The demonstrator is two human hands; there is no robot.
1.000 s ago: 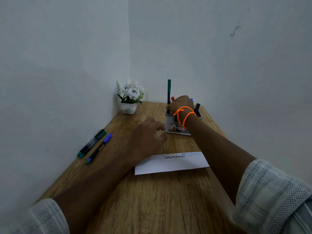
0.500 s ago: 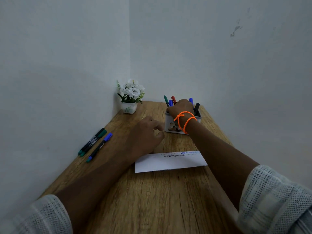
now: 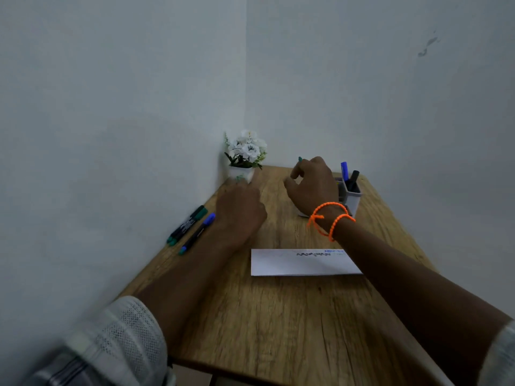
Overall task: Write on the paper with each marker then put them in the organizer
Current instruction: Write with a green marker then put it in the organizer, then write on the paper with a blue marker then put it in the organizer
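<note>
1. We see two markers lying near the left edge of the tabletop (image 3: 278, 316): a green marker (image 3: 187, 225) and a blue marker (image 3: 197, 233). Both lie side by side, long ways slanted, caps pointing to the far right.
2. The paper (image 3: 292, 264) lies flat in the middle, its long side going left to right, with scribbles near its far edge.
3. The organizer (image 3: 351, 199) stands near the far right corner, with a blue pen (image 3: 344, 170) and a black pen (image 3: 353, 180) standing up in it.
4. Our right hand (image 3: 313, 188) hangs in front of the organizer, fingers loosely curled, holding nothing.
5. Our left hand (image 3: 240, 210) is blurry, near the flower pot (image 3: 242, 174); we cannot tell how open it is.
</note>
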